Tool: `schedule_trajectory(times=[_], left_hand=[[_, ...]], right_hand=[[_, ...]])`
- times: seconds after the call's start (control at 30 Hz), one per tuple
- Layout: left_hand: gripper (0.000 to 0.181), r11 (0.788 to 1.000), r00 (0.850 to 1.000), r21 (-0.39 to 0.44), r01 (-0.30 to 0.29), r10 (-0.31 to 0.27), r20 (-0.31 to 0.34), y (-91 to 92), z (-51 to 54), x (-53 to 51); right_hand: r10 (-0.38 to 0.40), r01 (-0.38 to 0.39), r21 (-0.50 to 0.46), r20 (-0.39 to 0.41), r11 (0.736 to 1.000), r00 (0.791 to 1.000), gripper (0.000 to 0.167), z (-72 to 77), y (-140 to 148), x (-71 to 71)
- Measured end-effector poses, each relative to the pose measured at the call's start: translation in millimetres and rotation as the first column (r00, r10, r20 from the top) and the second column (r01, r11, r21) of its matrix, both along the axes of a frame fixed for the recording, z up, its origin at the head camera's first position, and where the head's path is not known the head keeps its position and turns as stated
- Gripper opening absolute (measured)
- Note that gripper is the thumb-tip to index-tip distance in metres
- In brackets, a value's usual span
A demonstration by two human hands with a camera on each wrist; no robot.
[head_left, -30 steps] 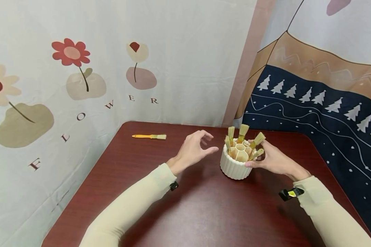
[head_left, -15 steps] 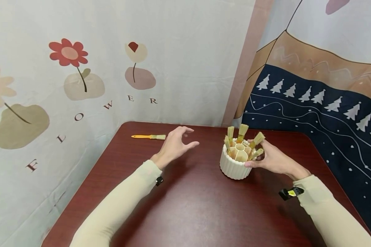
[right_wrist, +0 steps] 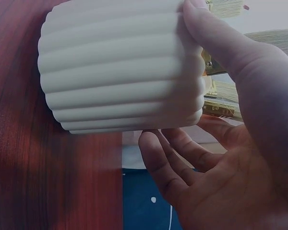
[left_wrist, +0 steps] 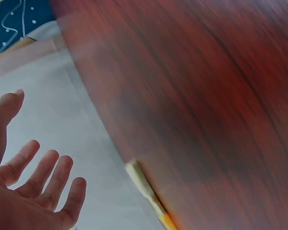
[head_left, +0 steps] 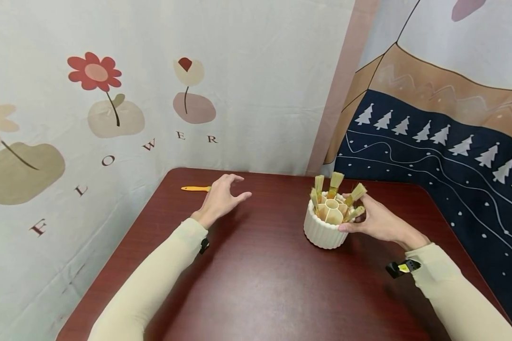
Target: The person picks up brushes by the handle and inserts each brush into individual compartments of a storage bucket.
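Observation:
A white ribbed brush holder [head_left: 324, 232] with round compartments stands upright on the table, several bristle brushes [head_left: 336, 182] sticking out bristles up. My right hand [head_left: 381, 220] grips its right side, thumb on the near rim and fingers round the far side; the right wrist view shows the thumb pressed on the ribbed wall [right_wrist: 120, 72]. My left hand [head_left: 219, 199] hovers with spread, relaxed fingers and holds nothing. Beside it lies a flat paintbrush with a yellow handle [head_left: 195, 188]. In the head view the hand covers its bristles [left_wrist: 140, 179], which show in the left wrist view.
The dark red wooden table [head_left: 256, 284] ends at a back edge against a pale flower-printed cloth [head_left: 260, 94]. On the right hangs a navy cloth with white trees [head_left: 414, 156].
My left hand has moved left, away from the brush holder and over to the lone paintbrush, now covering its bristles in the head view. The right hand and holder have stayed put.

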State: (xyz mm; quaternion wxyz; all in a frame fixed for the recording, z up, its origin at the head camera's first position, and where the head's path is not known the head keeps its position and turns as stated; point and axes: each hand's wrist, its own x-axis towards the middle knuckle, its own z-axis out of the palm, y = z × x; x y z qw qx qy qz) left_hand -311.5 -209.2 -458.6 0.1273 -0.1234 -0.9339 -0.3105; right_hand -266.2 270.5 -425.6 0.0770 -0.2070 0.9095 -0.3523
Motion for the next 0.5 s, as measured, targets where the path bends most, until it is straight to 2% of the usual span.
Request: schedule_trajectory(times=[0.27,0.5], left_hand=[[0.066,0.996,0.997,-0.075,-0.056,0.061,0.053,-34.6,-7.3,-11.6],[0.07,0.984,0.985,-0.155,-0.084,0.105,0.134,-64.1,-13.9,-18.6]], right_hand=[[0.011,-0.012,-0.019,-0.024,1.0,1.0,0.104,0.0,-1,-0.7],[0.005,-0.005,-0.02,-0.024,1.0,1.0,0.103,0.5,0,1.0]])
